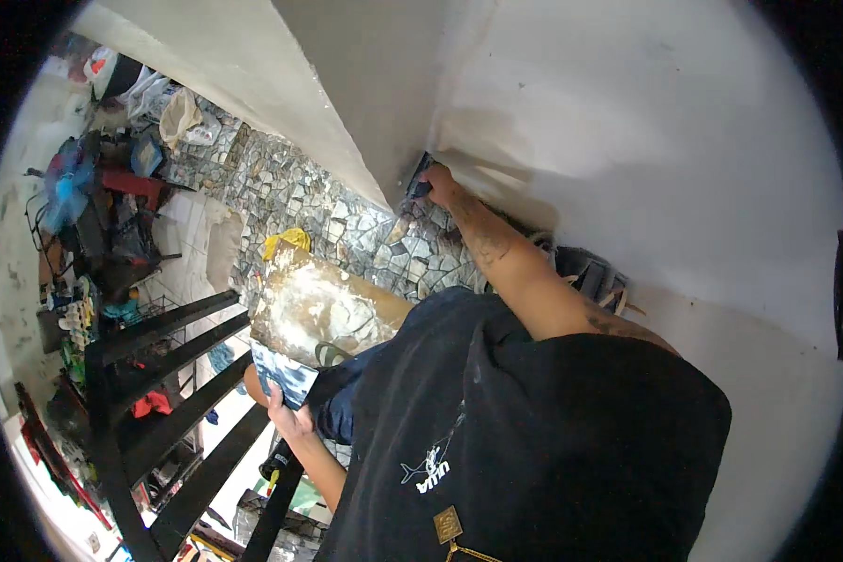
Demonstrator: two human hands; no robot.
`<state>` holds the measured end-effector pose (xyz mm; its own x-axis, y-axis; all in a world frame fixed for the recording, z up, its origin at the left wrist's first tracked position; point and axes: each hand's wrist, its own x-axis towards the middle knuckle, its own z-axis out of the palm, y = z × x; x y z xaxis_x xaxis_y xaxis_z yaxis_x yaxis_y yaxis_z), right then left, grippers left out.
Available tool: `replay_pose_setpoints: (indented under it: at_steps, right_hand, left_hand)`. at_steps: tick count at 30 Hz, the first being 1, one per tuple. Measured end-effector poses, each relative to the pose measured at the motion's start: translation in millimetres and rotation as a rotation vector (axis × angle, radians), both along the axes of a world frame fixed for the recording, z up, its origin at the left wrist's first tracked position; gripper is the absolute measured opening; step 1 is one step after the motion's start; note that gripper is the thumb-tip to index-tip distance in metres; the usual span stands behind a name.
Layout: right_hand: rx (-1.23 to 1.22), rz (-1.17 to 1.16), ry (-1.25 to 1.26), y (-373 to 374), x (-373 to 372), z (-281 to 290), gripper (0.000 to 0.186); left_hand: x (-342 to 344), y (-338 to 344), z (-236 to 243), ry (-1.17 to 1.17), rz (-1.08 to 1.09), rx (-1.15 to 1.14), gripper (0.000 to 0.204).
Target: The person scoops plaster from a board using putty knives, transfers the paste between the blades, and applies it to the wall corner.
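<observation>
With my right arm stretched out, my right hand (438, 184) is closed around a dark putty knife (418, 176). Its blade lies at the lower edge of the grey wall face (375, 75), close to the inner corner with the pale wall (628, 103). Low on my left side, my left hand (290, 414) grips a flat rectangular plate (286, 373) smeared with white and bluish-grey paste. Part of the left fingers is hidden by the plate.
A tan board (365, 298) smeared with white lies below me, with a yellow cloth (288, 240) at its far end. Black railing bars (192, 328) stand to the left. Beyond are a blue fan (66, 187), clutter and stone-patterned flooring (290, 187).
</observation>
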<state>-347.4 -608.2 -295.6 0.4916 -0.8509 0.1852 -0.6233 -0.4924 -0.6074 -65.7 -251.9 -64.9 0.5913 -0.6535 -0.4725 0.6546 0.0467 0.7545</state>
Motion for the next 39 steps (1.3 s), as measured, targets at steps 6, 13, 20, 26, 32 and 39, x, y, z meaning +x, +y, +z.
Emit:
replay_pose_setpoints:
  at_steps: [6, 13, 20, 26, 32, 39]
  right_hand:
    - [1.028, -0.465, -1.0, -9, 12, 28, 0.012]
    - [0.744, -0.274, -0.873, -2, 6, 56, 0.01]
    - [1.151, -0.564, -1.087, -9, 11, 108, 0.008]
    - [1.154, -0.483, -1.095, 9, 23, 152, 0.008]
    - [0.579, -0.175, -0.786, -19, -7, 159, 0.005]
    - [0.922, -0.235, -1.05, 6, 4, 303, 0.008]
  left_hand:
    - [1, -7, -10, 0.082, 0.001, 0.026, 0.038]
    - [-3, -17, -12, 0.103, -0.046, -0.002, 0.037]
    - [-6, -32, -21, 0.216, -0.076, -0.038, 0.036]
    - [2, -28, -29, 0.199, -0.103, -0.059, 0.035]
    - [0, -57, -37, 0.259, -0.199, -0.111, 0.036]
    - [10, -64, -51, 0.276, -0.236, -0.144, 0.037]
